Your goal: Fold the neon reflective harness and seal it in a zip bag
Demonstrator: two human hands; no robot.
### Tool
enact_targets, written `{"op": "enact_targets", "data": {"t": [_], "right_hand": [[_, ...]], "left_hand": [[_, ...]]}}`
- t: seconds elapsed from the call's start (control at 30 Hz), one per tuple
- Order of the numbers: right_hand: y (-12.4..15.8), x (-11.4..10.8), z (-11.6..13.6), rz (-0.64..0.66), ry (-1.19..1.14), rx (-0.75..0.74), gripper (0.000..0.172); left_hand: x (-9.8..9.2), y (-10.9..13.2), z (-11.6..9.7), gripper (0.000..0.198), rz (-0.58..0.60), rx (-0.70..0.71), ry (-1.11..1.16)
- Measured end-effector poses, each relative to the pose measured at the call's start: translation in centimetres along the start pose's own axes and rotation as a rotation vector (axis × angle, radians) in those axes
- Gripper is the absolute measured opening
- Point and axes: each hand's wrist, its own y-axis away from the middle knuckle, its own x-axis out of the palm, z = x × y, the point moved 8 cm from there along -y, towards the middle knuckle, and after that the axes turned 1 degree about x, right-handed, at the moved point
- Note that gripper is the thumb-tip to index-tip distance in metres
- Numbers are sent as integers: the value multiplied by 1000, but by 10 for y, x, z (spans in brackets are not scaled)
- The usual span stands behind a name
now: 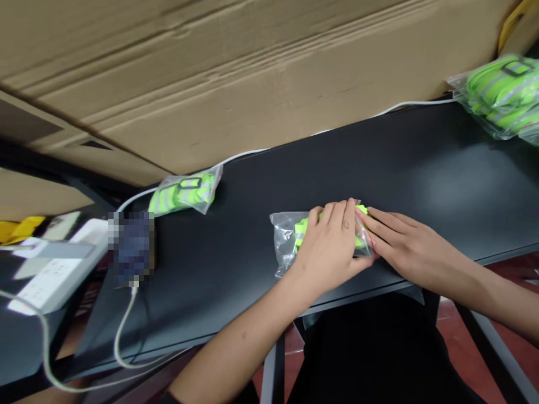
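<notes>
A clear plastic bag with a folded neon-green strap item inside lies near the front edge of the black table. My left hand rests palm down on top of the bag, fingers together and curved over it. My right hand lies beside it on the right, fingers stretched flat and pressing the bag's right end, where a red seal line shows.
A second filled bag lies at the table's back left. A pile of similar bags sits at the far right. A phone on a white cable and a white power strip are at the left. Cardboard stands behind.
</notes>
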Motion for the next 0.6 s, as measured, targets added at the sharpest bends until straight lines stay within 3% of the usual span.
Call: {"op": "enact_targets", "data": {"t": [0.13, 0.23, 0.33, 0.47, 0.53, 0.6], "right_hand": [[-8, -8, -3, -92, -198, -25, 38], [-3, -11, -17, -241, -355, 86, 30], [1, -13, -25, -332, -364, 179, 25], [-6, -12, -19, -190, -429, 194, 35], [-11, -11, -14, -102, -543, 200, 40], [-14, -10, -10, -94, -652, 247, 38]], "left_hand": [[-12, 6, 8, 96, 15, 29, 134], [-35, 9, 28, 81, 46, 46, 271], [-49, 2, 59, 70, 113, -56, 170], [-33, -13, 74, 53, 338, -109, 140], [-24, -18, 72, 40, 370, -134, 188], [-19, -21, 72, 33, 355, -198, 303]]}}
